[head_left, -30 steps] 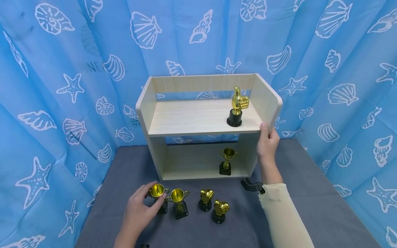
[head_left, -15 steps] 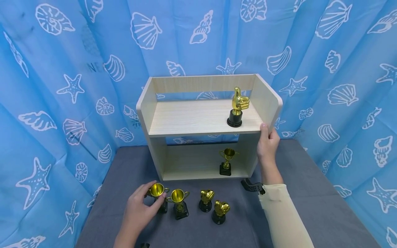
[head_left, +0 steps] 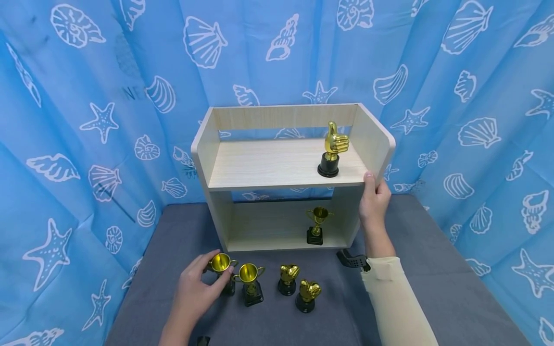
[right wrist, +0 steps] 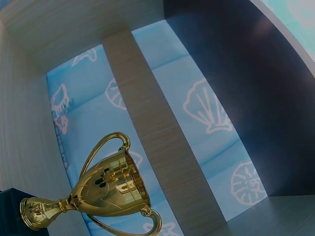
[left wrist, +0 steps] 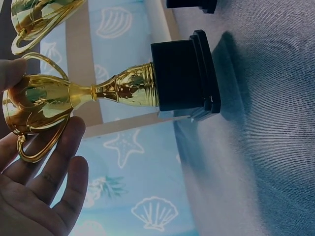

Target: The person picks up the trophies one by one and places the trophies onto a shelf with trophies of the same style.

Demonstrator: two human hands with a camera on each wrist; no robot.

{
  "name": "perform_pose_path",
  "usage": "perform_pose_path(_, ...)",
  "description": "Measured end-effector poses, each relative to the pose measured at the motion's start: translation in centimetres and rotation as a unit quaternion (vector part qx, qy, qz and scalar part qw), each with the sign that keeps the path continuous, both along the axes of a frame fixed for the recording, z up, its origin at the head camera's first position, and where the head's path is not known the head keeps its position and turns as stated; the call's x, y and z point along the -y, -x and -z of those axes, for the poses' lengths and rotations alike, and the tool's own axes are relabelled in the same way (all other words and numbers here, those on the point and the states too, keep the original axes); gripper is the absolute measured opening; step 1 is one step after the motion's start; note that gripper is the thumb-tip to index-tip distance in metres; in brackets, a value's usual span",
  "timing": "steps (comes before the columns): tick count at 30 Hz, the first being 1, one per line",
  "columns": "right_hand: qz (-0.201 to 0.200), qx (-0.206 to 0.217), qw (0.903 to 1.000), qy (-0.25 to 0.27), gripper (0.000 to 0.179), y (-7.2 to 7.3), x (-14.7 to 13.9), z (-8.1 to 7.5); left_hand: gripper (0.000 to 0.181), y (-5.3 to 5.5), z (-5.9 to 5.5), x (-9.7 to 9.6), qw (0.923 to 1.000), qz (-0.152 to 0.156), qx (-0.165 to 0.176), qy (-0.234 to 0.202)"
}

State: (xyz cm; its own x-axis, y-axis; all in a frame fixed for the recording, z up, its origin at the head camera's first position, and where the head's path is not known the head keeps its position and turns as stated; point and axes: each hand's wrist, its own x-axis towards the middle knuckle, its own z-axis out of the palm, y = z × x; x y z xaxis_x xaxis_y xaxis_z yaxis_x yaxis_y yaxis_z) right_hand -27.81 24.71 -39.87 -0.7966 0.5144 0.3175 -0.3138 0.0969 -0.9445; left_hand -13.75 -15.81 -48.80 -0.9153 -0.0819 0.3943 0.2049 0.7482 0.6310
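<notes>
Blue curtain (head_left: 242,29) behind, printed with white shells and starfish. Grey bench (head_left: 415,269) below. At far middle, pale shelf unit (head_left: 268,163), two levels.

Near left, in front of shelf unit: left hand (head_left: 192,290), gripping held cup (head_left: 221,262) by the bowl, thumb on one side, fingertips on the other, outer fingers loosely bent. Held cup gold, two-handled, about upright, black square base downward. Base on bench or just above: cannot tell. Just beside, to the right: second cup (head_left: 248,274), same kind, upright on bench.

On the right: right hand (head_left: 373,202), gripping front edge of right side panel (head_left: 374,139), close to upper level; thumb at front, fingers round outer face. Black strap (head_left: 352,259) at wrist, cream sleeve (head_left: 398,298) on forearm.

Upper level, toward right: gold thumbs-up trophy (head_left: 336,143), upright on round black base. Lower level, toward right: shelf cup (head_left: 319,218), upright, gold with black base.

Near middle of bench: small trophy (head_left: 288,278) and, nearer and slightly right, another small trophy (head_left: 307,294); both gold-topped, black-based, upright.
</notes>
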Motion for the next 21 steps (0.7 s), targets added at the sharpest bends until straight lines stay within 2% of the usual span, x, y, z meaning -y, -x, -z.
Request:
perform_pose_path(13,0.003,-0.004,1.0,-0.001,0.049,-0.08,0.02,0.04,0.052,0.27,-0.13,-0.15,0.9995,0.004,-0.03,0.003)
perform_pose_path(21,0.009,-0.008,0.9999,-0.004,0.05,0.1,-0.02,0.1,0.052,0.17,-0.43,-0.32,0.9998,0.007,-0.016,-0.004)
